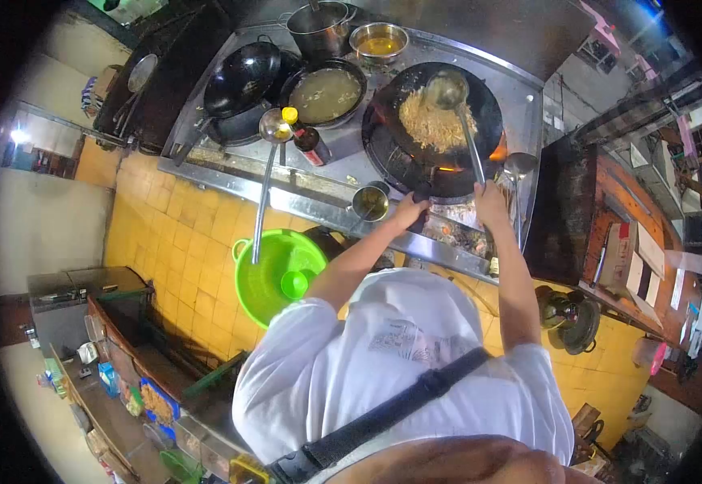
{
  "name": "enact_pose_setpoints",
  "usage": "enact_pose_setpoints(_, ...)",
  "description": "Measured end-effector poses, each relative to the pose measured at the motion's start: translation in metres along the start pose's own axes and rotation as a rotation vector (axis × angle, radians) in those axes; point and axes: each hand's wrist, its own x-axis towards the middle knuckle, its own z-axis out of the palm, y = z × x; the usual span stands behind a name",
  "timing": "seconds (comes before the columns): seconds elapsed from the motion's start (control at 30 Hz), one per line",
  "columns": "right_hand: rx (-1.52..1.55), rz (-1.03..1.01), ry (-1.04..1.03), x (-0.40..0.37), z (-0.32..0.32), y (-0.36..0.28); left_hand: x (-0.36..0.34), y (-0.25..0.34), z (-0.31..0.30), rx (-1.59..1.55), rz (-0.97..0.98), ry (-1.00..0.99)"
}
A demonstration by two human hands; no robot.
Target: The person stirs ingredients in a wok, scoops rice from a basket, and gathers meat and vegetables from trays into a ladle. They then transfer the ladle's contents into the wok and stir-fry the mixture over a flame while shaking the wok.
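Observation:
A black wok (484,101) sits tilted over a burner with orange flame at its edge. Inside it lies a heap of light brown food, perhaps noodles or rice (431,125). My left hand (410,212) is closed around the wok's dark handle (422,191). With my right hand (490,206) I grip the long handle of a metal ladle (449,89), whose bowl rests on or just above the food. Beside my left hand stands a small metal cup (370,203). A second ladle (518,165) lies to the right of my right hand.
Left on the stove are a sauce bottle (310,145) with yellow cap, another ladle (274,127), a pan of cloudy liquid (322,95) and a black wok (242,77). Behind stand a bowl of yellow liquid (379,42) and a pot (318,28). A green basin (256,278) is below.

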Motion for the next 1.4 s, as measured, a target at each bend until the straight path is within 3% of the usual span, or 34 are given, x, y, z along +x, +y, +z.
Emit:
enact_pose_setpoints(0.1, -0.117, -0.061, 0.134, 0.023, 0.062, 0.073, -0.012, 0.011, 0.006, -0.009, -0.015, 0.055)
enact_pose_setpoints(0.13, -0.187, -0.141, -0.075, 0.038, 0.054, 0.085, -0.007, 0.003, 0.004, -0.017, -0.006, 0.066)
enact_pose_setpoints(0.27, -0.318, -0.266, -0.092, -0.001, 0.000, 0.052, 0.006, -0.011, -0.008, 0.104, 0.021, 0.049)
enact_pose_setpoints(0.33, -0.215, -0.195, -0.035, -0.029, 0.003, 0.058, 0.003, -0.013, -0.004, -0.016, -0.043, 0.079)
enact_pose_setpoints(0.37, -0.163, -0.024, -0.070, -0.029, 0.001, 0.055, 0.005, -0.013, -0.005, -0.036, -0.035, 0.094)
enact_pose_setpoints(0.4, -0.179, -0.040, -0.082, -0.028, -0.007, 0.054, 0.005, -0.015, -0.005, 0.040, -0.029, 0.123)
enact_pose_setpoints(0.47, -0.056, 0.191, -0.245, -0.049, -0.059, -0.018, 0.005, -0.018, -0.007, 0.109, -0.023, 0.160)
enact_pose_setpoints(0.5, -0.054, 0.191, -0.249, -0.048, -0.042, -0.008, 0.003, -0.019, -0.009, 0.088, -0.016, 0.137)
enact_pose_setpoints(0.63, -0.407, -0.426, -0.235, -0.011, 0.017, 0.048, -0.015, 0.009, 0.001, -0.077, -0.056, -0.001)
enact_pose_setpoints(0.7, -0.044, 0.022, -0.131, 0.000, 0.023, 0.024, -0.018, 0.016, 0.003, -0.045, -0.057, 0.051)
enact_pose_setpoints(0.87, -0.339, -0.164, -0.090, 0.035, 0.009, 0.031, 0.007, -0.008, -0.007, 0.037, -0.069, 0.033)
enact_pose_setpoints(0.9, -0.246, -0.101, -0.050, 0.016, -0.031, -0.007, 0.007, -0.010, -0.007, 0.043, -0.070, 0.027)
enact_pose_setpoints(0.93, -0.244, -0.097, -0.046, 0.006, -0.032, -0.011, 0.005, -0.010, -0.006, -0.033, -0.061, -0.002)
enact_pose_setpoints(1.0, -0.242, 0.158, 0.069, -0.009, -0.035, -0.012, 0.002, -0.005, -0.004, -0.111, -0.040, -0.028)
enact_pose_setpoints(1.03, -0.238, 0.157, 0.069, -0.009, -0.019, 0.002, -0.004, 0.000, -0.002, -0.126, -0.047, -0.029)
enact_pose_setpoints(1.1, -0.421, -0.501, 0.606, 0.002, 0.037, 0.059, -0.007, 0.002, -0.004, -0.134, -0.060, -0.031)
enact_pose_setpoints(1.13, -0.493, -0.631, 0.657, 0.007, 0.043, 0.070, -0.002, -0.002, -0.005, -0.113, -0.048, -0.035)
enact_pose_setpoints(1.17, -0.494, -0.622, 0.652, 0.000, 0.025, 0.068, -0.002, -0.007, -0.005, -0.092, -0.039, -0.040)
enact_pose_setpoints(1.23, -0.093, -0.226, -0.093, -0.017, -0.056, 0.028, -0.013, 0.008, 0.001, -0.065, -0.058, 0.022)
enact_pose_setpoints(1.3, -0.187, -0.162, -0.059, -0.029, -0.078, 0.007, -0.002, -0.006, -0.004, -0.051, -0.009, 0.006)
enact_pose_setpoints(1.4, -0.337, 0.069, 0.057, -0.020, -0.060, -0.006, 0.002, -0.010, -0.007, -0.099, 0.001, -0.080)
